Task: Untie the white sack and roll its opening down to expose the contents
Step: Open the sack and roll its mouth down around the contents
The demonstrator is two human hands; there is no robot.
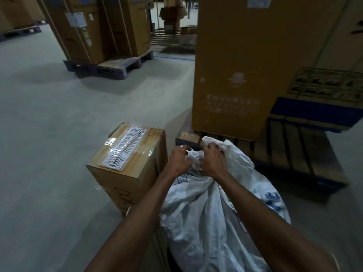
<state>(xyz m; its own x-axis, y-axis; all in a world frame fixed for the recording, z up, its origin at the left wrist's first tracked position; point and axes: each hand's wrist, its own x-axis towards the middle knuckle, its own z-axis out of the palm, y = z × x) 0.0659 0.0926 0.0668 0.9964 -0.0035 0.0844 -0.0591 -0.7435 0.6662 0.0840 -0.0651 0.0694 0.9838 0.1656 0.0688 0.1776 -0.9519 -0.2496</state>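
Note:
A bulging white woven sack (214, 218) with blue print stands on the floor right in front of me. Its top is gathered into a bunched neck between my hands, and the loose flap of its mouth sticks up beyond them. My left hand (179, 160) rests on the left side of the neck with curled fingers on the fabric. My right hand (213, 160) grips the bunched fabric on the right side. The tie itself is hidden under my fingers. The sack's contents are out of sight.
A cardboard box (127, 169) with a white plastic grille (124, 147) taped on top stands just left of the sack. A tall carton (255, 61) on a wooden pallet (294, 154) rises behind it. More cartons on a pallet (110, 63) stand far left across the grey floor.

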